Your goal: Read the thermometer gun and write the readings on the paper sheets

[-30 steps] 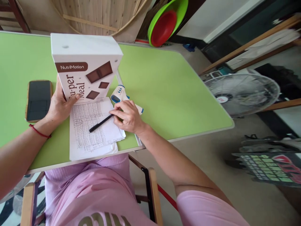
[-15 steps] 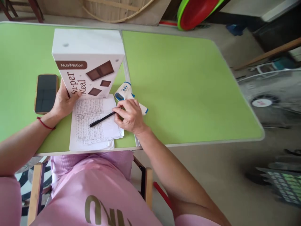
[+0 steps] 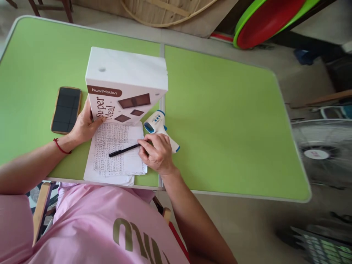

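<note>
My left hand (image 3: pixel 86 126) grips the lower left edge of a white box (image 3: pixel 128 66) printed "NutriMotion Su-per Meal", its thumb across the front. The box is held with its printed face towards me, over the far end of some handwritten papers (image 3: pixel 118 172). In my right hand (image 3: pixel 156 152) a black pen (image 3: pixel 125 150) is pinched between the fingers; it lies across the papers, pointing left. Just beyond that hand is a white and blue infrared thermometer (image 3: pixel 155 121), its handle partly behind the fingers. A phone (image 3: pixel 66 110) with a dark screen lies left of the box.
Everything rests on a green folding table (image 3: pixel 220 128) with a pale rim and a seam down its middle. A fan (image 3: pixel 316 154) stands beyond its right end. Red and green basins (image 3: pixel 261 25) lean at the back. A chair's wooden armrest (image 3: pixel 41 211) shows below.
The view has shifted, so the table and its things appear farther right and lower. More of the box's top face shows now. Both hands keep their holds.
</note>
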Demonstrator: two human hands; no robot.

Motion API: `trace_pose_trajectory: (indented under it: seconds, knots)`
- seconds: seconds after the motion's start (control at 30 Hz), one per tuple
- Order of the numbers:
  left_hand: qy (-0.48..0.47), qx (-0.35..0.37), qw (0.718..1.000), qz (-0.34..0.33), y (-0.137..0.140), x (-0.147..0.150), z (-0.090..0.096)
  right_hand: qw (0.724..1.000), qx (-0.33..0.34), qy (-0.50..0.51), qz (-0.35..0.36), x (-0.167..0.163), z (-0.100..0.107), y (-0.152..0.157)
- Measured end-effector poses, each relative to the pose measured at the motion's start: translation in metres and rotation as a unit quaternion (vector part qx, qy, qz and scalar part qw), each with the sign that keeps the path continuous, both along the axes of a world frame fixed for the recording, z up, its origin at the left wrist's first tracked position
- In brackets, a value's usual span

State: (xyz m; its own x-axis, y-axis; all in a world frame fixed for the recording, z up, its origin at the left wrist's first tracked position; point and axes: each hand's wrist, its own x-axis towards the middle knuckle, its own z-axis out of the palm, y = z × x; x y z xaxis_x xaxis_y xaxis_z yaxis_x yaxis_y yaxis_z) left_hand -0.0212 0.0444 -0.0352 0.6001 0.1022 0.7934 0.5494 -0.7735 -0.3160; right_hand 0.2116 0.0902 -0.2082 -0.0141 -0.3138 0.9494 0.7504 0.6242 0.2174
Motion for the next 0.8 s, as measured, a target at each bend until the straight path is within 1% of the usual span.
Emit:
trace_pose_trajectory:
  seconds: [0.1, 0.2, 0.3, 0.43, 0.57, 0.63, 0.7, 0.73, 0.8]
  knots:
    - [-0.001, 0.016, 1.0, -0.004, -0.001, 0.001, -0.001, 1.0, -0.005, -0.006, -0.006, 0.0, 0.0, -0.001]
    - [-0.01, 0.036, 0.999, -0.003, 0.0, 0.001, -0.001, 1.0, -0.016, -0.024, 0.012, 0.0, 0.0, -0.002]
    - [-0.003, 0.024, 1.0, -0.018, 0.001, 0.001, 0.0, 0.999, -0.014, -0.032, 0.026, 0.001, 0.001, -0.001]
    - [-0.012, 0.004, 0.999, -0.033, 0.002, 0.001, 0.003, 0.998, -0.047, -0.039, 0.014, 0.001, 0.003, 0.003]
    - [-0.021, 0.009, 0.999, -0.024, 0.002, 0.001, 0.007, 0.998, -0.045, -0.038, 0.019, 0.001, 0.005, 0.004]
    - [-0.023, 0.013, 1.0, -0.015, 0.002, 0.0, 0.008, 0.999, -0.018, -0.019, 0.033, 0.002, 0.005, 0.005]
    - [-0.025, 0.016, 0.999, -0.017, 0.003, 0.0, 0.008, 0.999, 0.012, 0.024, 0.046, 0.003, 0.004, 0.007]
    - [-0.025, 0.015, 0.999, -0.02, 0.003, 0.001, 0.007, 0.998, 0.014, 0.05, 0.047, 0.004, 0.003, 0.009]
    - [-0.023, 0.009, 0.999, -0.026, 0.003, 0.003, 0.006, 0.995, -0.009, 0.087, 0.042, 0.005, 0.002, 0.012]
